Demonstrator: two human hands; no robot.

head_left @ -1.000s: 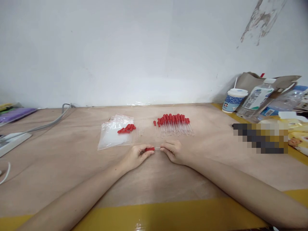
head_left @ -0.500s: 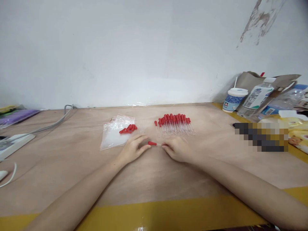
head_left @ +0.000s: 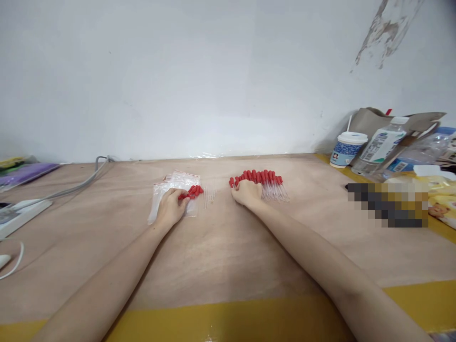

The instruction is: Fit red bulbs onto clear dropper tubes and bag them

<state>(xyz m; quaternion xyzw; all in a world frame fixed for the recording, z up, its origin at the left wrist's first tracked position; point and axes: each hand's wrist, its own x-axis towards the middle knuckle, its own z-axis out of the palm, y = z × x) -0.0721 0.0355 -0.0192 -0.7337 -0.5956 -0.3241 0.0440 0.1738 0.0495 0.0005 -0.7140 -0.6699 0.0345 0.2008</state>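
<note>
My left hand (head_left: pixel 171 205) is over the clear plastic bags (head_left: pixel 154 202), thumb and fingertips closed on a red rubber bulb (head_left: pixel 183 195) at the near side of a small pile of red bulbs (head_left: pixel 195 190). Thin glass tubes (head_left: pixel 210 194) lie just right of that pile. My right hand (head_left: pixel 246 192) is low at the left end of a row of glass droppers with red bulbs (head_left: pixel 272 183). Its fingers are curled round a dropper, mostly hidden by the hand, which also covers part of the row.
Brown paper (head_left: pixel 199 266) covers the table, with a yellow band along the front edge. At right stand a paper cup (head_left: pixel 347 149), a plastic bottle (head_left: pixel 383 145) and yellow packs (head_left: pixel 441 204). A power strip (head_left: pixel 26 216) with grey cable lies at left, below a purple packet (head_left: pixel 26 175).
My hands have parted from the dropper between them at the middle. The left moved left to the red bulbs; the right moved forward and slightly left to the dropper row.
</note>
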